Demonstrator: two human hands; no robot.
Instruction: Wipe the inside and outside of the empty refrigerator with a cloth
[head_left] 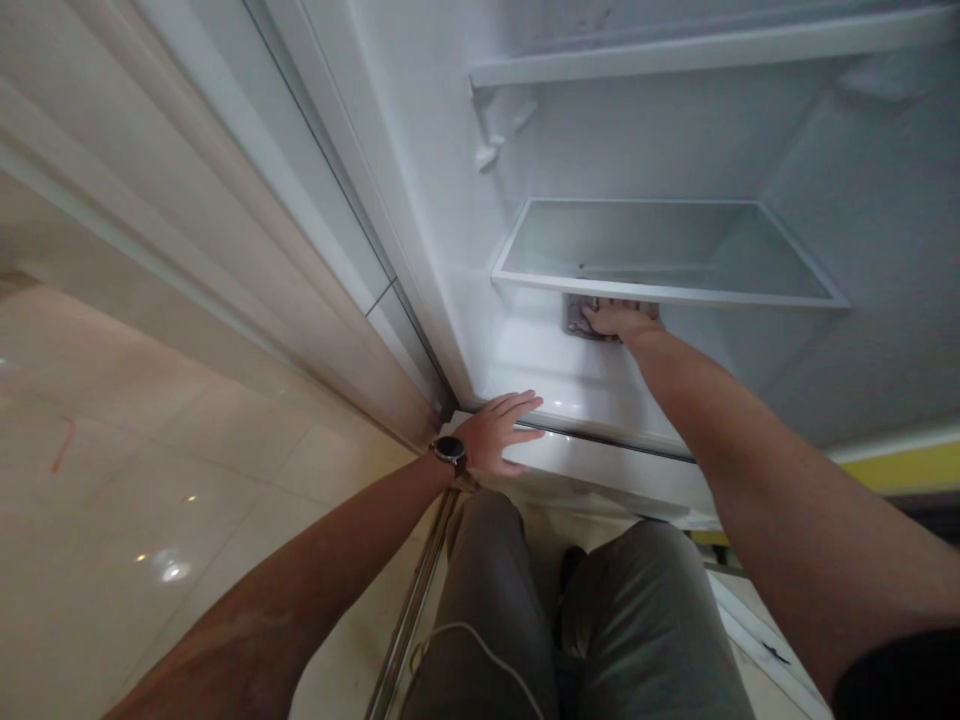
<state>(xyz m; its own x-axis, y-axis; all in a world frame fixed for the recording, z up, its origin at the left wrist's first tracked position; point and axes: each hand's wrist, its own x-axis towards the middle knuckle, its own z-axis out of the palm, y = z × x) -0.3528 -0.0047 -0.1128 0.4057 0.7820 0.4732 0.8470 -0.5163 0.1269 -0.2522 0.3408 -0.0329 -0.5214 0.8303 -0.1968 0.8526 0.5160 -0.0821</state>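
Note:
My right hand (pixel 621 318) reaches into a white refrigerator compartment (pixel 551 365) and presses a grey-brown cloth (pixel 577 318) against its bottom, below a glass shelf (pixel 637 240). The shelf's front edge partly hides the fingers. Spread fingers of my left hand (pixel 496 432) rest at the front sill, on the top of a white drawer front (pixel 592 465). A dark watch (pixel 450 450) is on the left wrist.
Another shelf (pixel 675 55) crosses the compartment higher up. Pale door panels (pixel 247 200) rise along the left. Shiny floor tiles (pixel 150 500) lie beyond them. A thin cord (pixel 480 635) hangs across my trousers, and a yellow strip (pixel 907 468) shows at the right.

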